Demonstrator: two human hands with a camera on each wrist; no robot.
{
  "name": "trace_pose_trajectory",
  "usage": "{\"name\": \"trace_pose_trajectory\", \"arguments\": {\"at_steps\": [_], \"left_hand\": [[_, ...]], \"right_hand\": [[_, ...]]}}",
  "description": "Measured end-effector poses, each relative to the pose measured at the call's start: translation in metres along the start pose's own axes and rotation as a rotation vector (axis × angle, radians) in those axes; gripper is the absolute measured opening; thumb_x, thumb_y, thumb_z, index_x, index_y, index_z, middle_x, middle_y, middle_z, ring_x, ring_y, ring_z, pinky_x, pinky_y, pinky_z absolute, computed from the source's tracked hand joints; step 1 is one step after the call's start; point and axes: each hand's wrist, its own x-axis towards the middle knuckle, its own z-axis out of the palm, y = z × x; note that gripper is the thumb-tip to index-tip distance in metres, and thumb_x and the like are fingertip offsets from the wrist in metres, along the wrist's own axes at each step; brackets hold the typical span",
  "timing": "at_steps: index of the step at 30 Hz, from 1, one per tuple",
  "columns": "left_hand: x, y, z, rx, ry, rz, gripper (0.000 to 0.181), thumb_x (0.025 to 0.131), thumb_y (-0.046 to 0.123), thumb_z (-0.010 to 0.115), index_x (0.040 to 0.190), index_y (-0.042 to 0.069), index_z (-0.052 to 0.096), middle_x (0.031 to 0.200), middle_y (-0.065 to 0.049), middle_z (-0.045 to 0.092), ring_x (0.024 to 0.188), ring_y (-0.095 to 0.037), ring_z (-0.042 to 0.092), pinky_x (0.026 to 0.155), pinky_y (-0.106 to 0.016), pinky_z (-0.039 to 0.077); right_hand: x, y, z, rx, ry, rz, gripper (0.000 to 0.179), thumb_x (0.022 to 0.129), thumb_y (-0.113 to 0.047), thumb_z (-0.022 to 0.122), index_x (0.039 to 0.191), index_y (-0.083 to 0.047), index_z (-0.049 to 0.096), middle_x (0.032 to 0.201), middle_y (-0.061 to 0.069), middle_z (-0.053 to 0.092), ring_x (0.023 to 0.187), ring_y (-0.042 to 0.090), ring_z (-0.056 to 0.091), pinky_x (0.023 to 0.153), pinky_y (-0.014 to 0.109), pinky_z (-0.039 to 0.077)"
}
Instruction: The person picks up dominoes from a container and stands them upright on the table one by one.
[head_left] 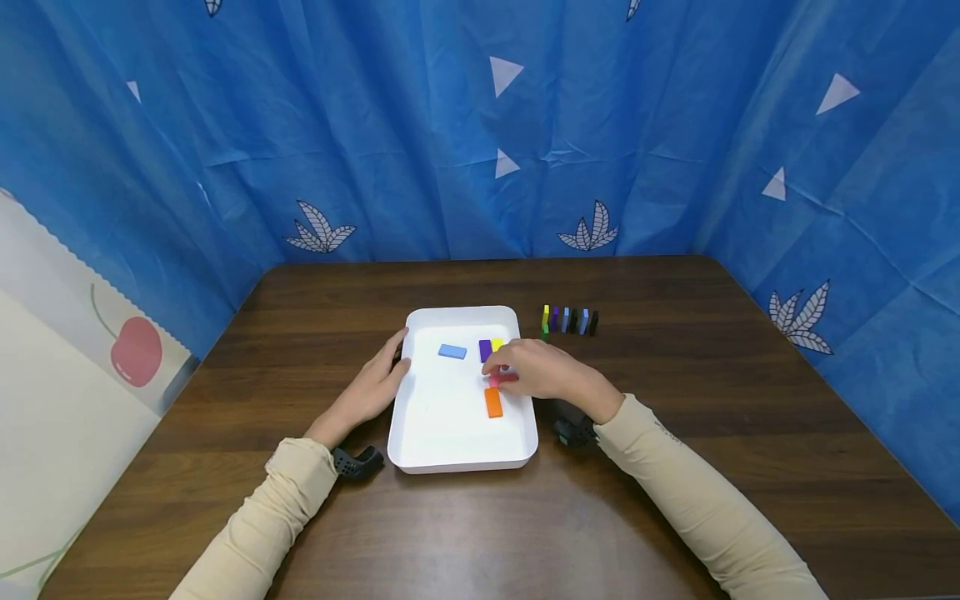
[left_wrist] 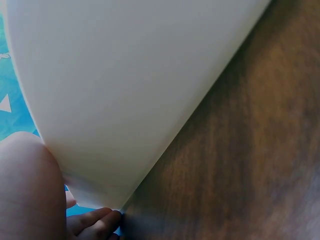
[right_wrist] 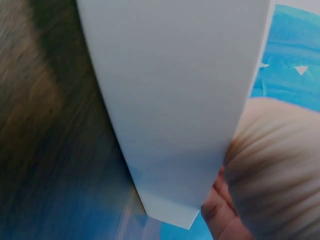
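In the head view, my left hand (head_left: pixel 372 385) rests against the left side of a shallow white tray (head_left: pixel 442 458), fingers along the outside and thumb at the rim. Over the tray's right part, my right hand (head_left: pixel 546 368) pinches a red block (head_left: pixel 508 377); its fingers partly hide the block. A pink patch shows by the fingertips, too small to tell apart. Around it in the tray lie an orange block (head_left: pixel 492 402), a purple block (head_left: pixel 485 350), a partly covered yellow block (head_left: pixel 497 344) and a blue block (head_left: pixel 452 352). Both wrist views mostly show the tray's outer wall (left_wrist: pixel 115 90).
Behind the right hand, a row of thin upright blocks (head_left: pixel 574 321) in several colours stands on the brown wooden table (head_left: pixel 675 333). A small green block (head_left: pixel 545 331) is at its left end. Blue patterned curtains (head_left: pixel 420 125) hang behind the table.
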Motion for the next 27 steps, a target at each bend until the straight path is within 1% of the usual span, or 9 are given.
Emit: {"name": "trace_pose_trajectory", "arguments": {"at_steps": [4,12,17,23,27], "left_hand": [[-0.0004,0.0000,-0.0005,0.000,-0.002,-0.002,0.062,0.112,0.026,0.038,0.166,0.011,0.013,0.169,-0.022,0.022,0.153,-0.040,0.030,0.121,-0.058,0.030],[-0.0003,-0.0001,-0.0012,-0.005,-0.004,-0.002,0.062,0.112,0.026,0.038,0.166,0.011,0.012,0.169,-0.022,0.020,0.153,-0.041,0.028,0.121,-0.059,0.029],[-0.0005,-0.0007,-0.0007,-0.007,-0.002,-0.005,0.062,0.112,0.026,0.038,0.166,0.011,0.013,0.169,-0.021,0.021,0.153,-0.040,0.029,0.121,-0.059,0.029],[-0.0008,-0.0010,0.0001,-0.008,-0.002,-0.001,0.062,0.112,0.026,0.039,0.167,0.012,0.013,0.169,-0.021,0.022,0.153,-0.040,0.030,0.120,-0.059,0.030],[-0.0004,-0.0005,0.0001,-0.010,0.000,0.001,0.062,0.112,0.026,0.039,0.166,0.011,0.013,0.169,-0.021,0.022,0.153,-0.040,0.030,0.120,-0.059,0.030]], "right_hand": [[-0.0014,-0.0001,-0.0005,-0.015,0.001,-0.029,0.032,0.092,-0.014,0.079,0.123,-0.016,0.077,0.125,0.004,0.073,0.113,0.023,0.065,0.102,0.041,0.055],[0.0006,0.0020,0.0008,-0.020,0.011,-0.030,0.026,0.093,-0.018,0.079,0.119,-0.016,0.078,0.118,0.003,0.072,0.102,0.019,0.063,0.097,0.035,0.057],[0.0007,0.0023,0.0012,-0.001,0.015,-0.026,0.026,0.092,-0.019,0.080,0.118,-0.015,0.077,0.119,0.004,0.072,0.103,0.019,0.065,0.097,0.035,0.057],[-0.0004,0.0045,0.0020,0.009,0.037,-0.073,0.025,0.093,-0.022,0.079,0.117,-0.015,0.076,0.117,0.002,0.072,0.100,0.017,0.065,0.096,0.034,0.057],[-0.0001,0.0072,0.0027,0.046,0.050,-0.093,0.026,0.093,-0.022,0.079,0.117,-0.014,0.076,0.116,0.002,0.072,0.098,0.015,0.065,0.095,0.032,0.057]]}}
